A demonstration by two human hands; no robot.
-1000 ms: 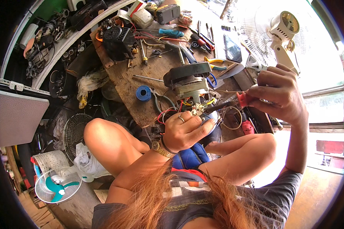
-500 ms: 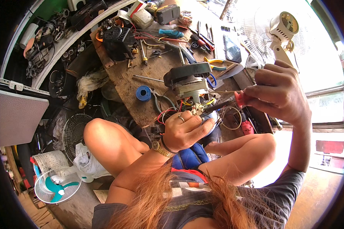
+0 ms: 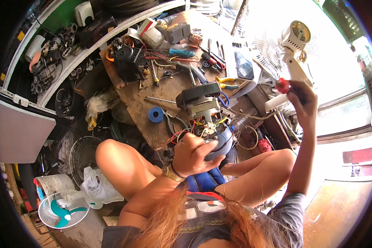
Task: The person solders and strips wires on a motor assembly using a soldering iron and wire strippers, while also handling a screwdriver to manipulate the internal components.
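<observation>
A fan motor (image 3: 204, 109) with a dark round housing on top stands at the near edge of the wooden bench, loose coloured wires around it. Below it shows a pale switch-like part (image 3: 209, 129) with small terminals. My left hand (image 3: 192, 155) is just in front of this part, thumb and forefinger apart, seemingly holding nothing; its other fingers are curled. Raised well off to the right, my right hand (image 3: 305, 103) is closed on a tool with a red end (image 3: 283, 85); the rest of the tool is mostly hidden, so its kind is unclear.
On the bench lie a blue spool (image 3: 156, 115), pliers (image 3: 175, 124), yellow-handled pliers (image 3: 227, 82), a screwdriver (image 3: 160, 99) and a phone (image 3: 244, 65). A white fan (image 3: 295, 35) stands at the far right. A small fan with teal blades (image 3: 62, 213) is at lower left.
My right hand has moved right and away from the motor, taking the red-ended tool with it. My left hand has drawn slightly back from the terminals, its fingers now parted.
</observation>
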